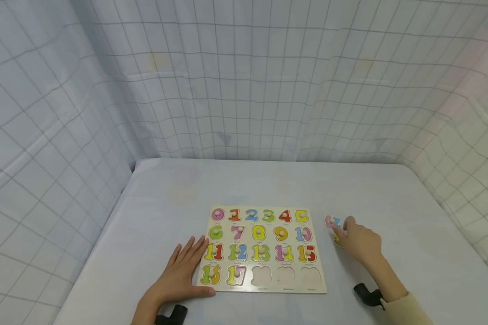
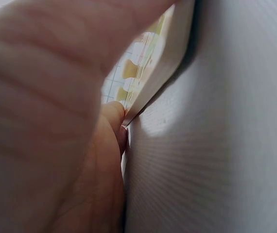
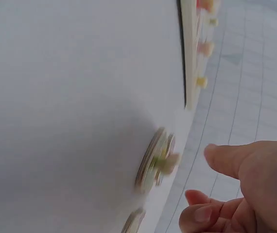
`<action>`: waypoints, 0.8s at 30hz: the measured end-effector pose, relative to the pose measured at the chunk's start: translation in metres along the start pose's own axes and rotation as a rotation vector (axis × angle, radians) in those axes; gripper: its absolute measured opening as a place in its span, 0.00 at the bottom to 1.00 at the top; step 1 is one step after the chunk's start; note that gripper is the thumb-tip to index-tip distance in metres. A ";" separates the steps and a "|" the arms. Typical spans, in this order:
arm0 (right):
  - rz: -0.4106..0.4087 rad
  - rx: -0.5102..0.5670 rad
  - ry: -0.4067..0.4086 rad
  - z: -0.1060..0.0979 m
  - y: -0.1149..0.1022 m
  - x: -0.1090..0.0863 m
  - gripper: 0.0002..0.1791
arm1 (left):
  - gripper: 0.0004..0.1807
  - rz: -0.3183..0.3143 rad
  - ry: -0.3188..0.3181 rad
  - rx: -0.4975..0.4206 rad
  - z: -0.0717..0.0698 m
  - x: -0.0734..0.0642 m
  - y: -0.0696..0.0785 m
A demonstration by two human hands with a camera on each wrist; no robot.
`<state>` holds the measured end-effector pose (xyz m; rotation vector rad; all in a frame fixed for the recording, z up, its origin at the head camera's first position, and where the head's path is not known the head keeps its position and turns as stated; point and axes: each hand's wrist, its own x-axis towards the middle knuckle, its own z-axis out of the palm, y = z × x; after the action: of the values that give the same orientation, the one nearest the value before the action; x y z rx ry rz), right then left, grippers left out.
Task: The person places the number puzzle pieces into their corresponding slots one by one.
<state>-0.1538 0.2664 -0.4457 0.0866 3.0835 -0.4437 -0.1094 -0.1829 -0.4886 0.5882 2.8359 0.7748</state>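
Observation:
A wooden number puzzle board [image 1: 264, 250] lies flat on the table with several knobbed, coloured number pieces in its recesses. Its bottom row holds 16 and 17 at the left, then three bare recesses. My left hand [image 1: 183, 273] rests at the board's lower left, fingers straight along the left edge and thumb at the front edge. To the right of the board, my right hand [image 1: 359, 241] hovers over loose number pieces, thumb and fingers apart with nothing between them. A pink-and-blue piece [image 1: 330, 221] and a yellow-green piece [image 1: 337, 241] show partly past its fingers.
White cloth covers the table [image 1: 179, 189]. Grid-patterned white curtains [image 1: 244, 90] hang at the back and both sides. A black camera mount [image 1: 368, 295] sits by the right wrist, another [image 1: 172, 314] by the left. The right wrist view shows a piece's knob [image 3: 167, 164] standing up.

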 end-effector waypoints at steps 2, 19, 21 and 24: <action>0.076 -0.009 -0.036 -0.005 0.015 -0.001 0.24 | 0.65 -0.009 -0.002 0.009 0.000 0.000 -0.001; 0.081 -0.047 -0.135 -0.004 0.053 0.001 0.16 | 0.65 -0.005 0.014 0.008 -0.001 -0.001 0.001; 0.074 -0.043 -0.110 -0.005 0.053 0.001 0.14 | 0.65 -0.004 0.018 0.011 -0.001 -0.001 0.001; 0.042 -0.019 -0.047 -0.007 0.048 0.000 0.15 | 0.65 0.001 0.025 0.014 0.000 -0.001 0.000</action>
<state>-0.1508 0.3145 -0.4520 0.1382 3.0334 -0.4089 -0.1083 -0.1840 -0.4884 0.5859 2.8663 0.7691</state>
